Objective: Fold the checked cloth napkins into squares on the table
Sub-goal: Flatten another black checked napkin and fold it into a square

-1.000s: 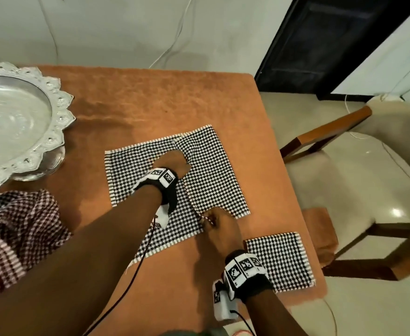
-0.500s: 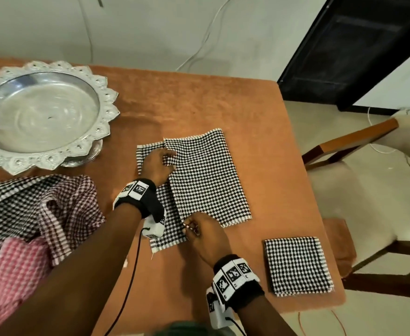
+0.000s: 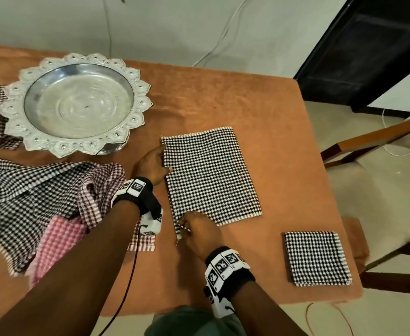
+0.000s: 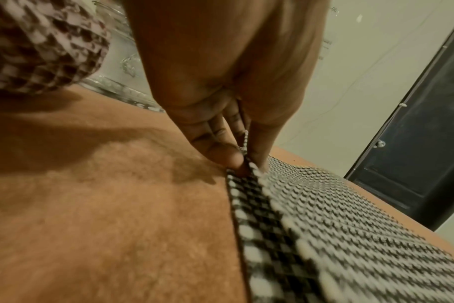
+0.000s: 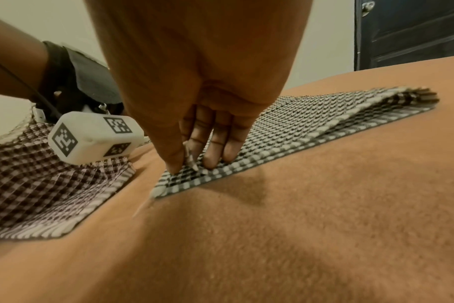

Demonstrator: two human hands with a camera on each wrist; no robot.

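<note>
- Head view: left hand [image 3: 151, 166] pinches the woven black-and-white checked napkin [image 3: 211, 175], a doubled rectangle with fringed ends.
- Right hand [image 3: 200, 232] pinches its near corner on the fuzzy orange table [image 3: 235, 103].

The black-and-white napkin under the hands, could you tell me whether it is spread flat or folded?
Folded once, into a rectangle: the napkin shows two layers, and the left hand and right hand pinch its top layer's corners.
</note>
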